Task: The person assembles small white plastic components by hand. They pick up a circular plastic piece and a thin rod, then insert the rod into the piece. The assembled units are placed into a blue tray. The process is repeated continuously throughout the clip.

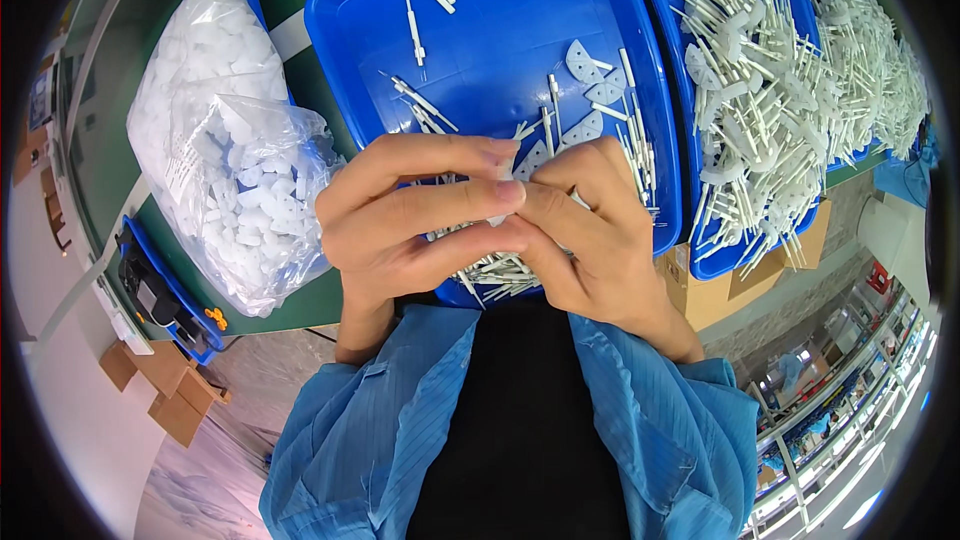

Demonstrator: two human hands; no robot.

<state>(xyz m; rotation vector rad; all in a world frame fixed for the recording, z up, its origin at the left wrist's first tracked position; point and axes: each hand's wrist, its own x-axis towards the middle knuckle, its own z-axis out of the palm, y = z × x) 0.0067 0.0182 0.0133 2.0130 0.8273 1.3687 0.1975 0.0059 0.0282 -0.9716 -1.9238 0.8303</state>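
Observation:
My left hand (pixel 405 208) and my right hand (pixel 598 235) meet above the near part of a large blue tray (pixel 490 50). Their fingertips are closed together on a small white plastic piece (pixel 505 170), mostly covered by the fingers. In the tray lie thin white sticks with wire-like ends (pixel 413 28), some loose and some bunched. White fan-shaped plates with small holes (pixel 583 62) rest at its right side, several near sticks. A dense heap of the sticks (pixel 500 275) shows below my hands.
On the left, a clear plastic bag (pixel 215 155) bulges with small white plastic parts. A second blue tray (pixel 703 262) at the right is piled with sticks and plates (pixel 745 110), with another heap (pixel 865 60) beyond. Cardboard boxes (pixel 690 295) stand below; a small blue tray (pixel 165 290) holds black items.

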